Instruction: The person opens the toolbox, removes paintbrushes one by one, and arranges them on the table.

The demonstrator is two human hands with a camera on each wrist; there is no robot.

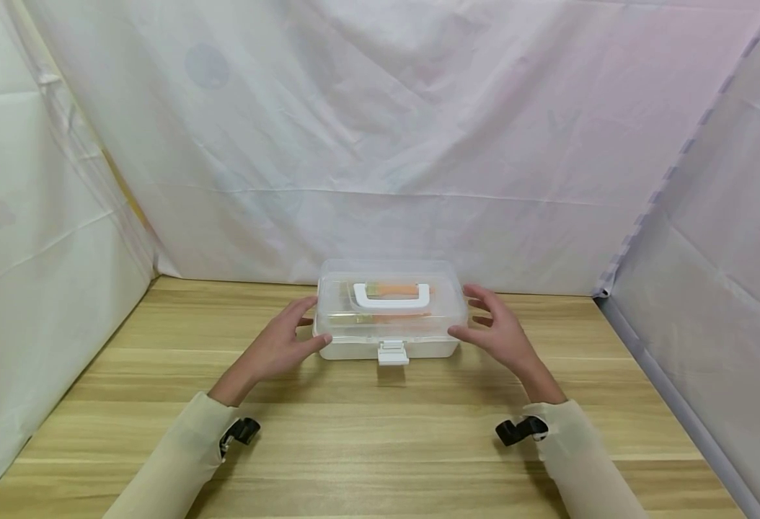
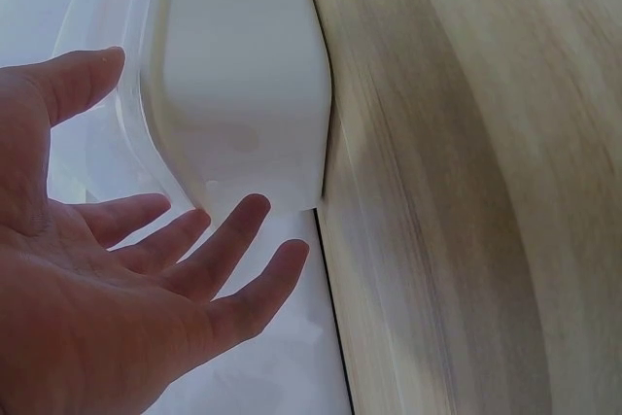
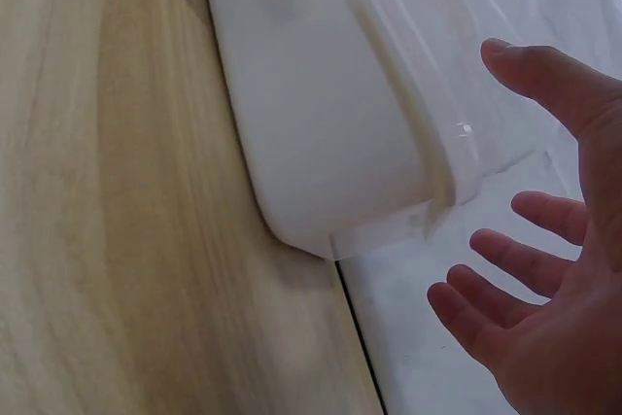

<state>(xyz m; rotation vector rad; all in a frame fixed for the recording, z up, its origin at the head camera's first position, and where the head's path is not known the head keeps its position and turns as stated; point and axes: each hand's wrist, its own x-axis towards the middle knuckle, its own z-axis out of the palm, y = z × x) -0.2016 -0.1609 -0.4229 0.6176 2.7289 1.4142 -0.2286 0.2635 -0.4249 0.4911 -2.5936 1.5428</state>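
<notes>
A plastic storage box [image 1: 354,350] with a clear lid and a white base sits toward the back of the table. On its lid lies a white carry handle [image 1: 393,304], and a white latch [image 1: 393,353] sticks out at the front. Through the lid show slim items with orange parts [image 1: 396,290], their kind unclear. My left hand [image 1: 283,342] is at the box's left end, thumb by the front corner, fingers spread and slightly bent. At the right end, my right hand [image 1: 500,335] mirrors it with parted fingers. Neither grips the box; whether any fingertip touches it I cannot tell.
The wood-grain table [image 1: 380,447] ends at a pale cloth backdrop [image 1: 380,144] just behind the box. More cloth hangs along the left side [image 1: 42,252] and the right side [image 1: 711,288]. A black wrist camera [image 1: 245,430] pokes out of the left sleeve, another [image 1: 516,431] from the right.
</notes>
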